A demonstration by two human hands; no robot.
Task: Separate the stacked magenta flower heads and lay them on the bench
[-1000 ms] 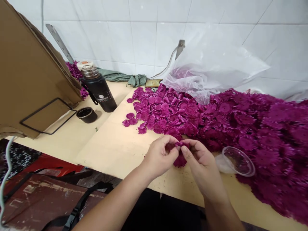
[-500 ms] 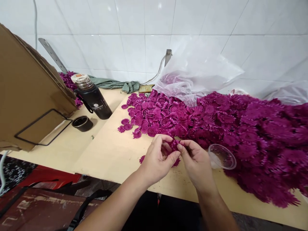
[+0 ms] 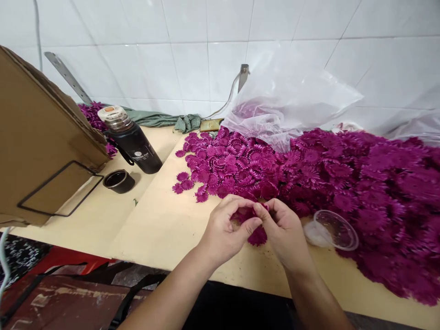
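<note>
1. I have the left hand [image 3: 228, 229] just below mid-frame, thumb apart from the curled forefinger; I can't tell whether its hidden fingertips grip anything.
2. I see the right hand [image 3: 285, 236] beside it, thumb and forefinger pinched on a purple flower [image 3: 266, 207], just below the frame's centre.
3. Lower, another bloom [image 3: 257, 236] shows beneath the hands.
4. Rightward, I see a flower heap [image 3: 385, 201] and a clear tub [image 3: 338, 231] near the right hand.

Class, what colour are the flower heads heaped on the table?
The flower heads are deep magenta-purple, best seen in the head view.
</note>
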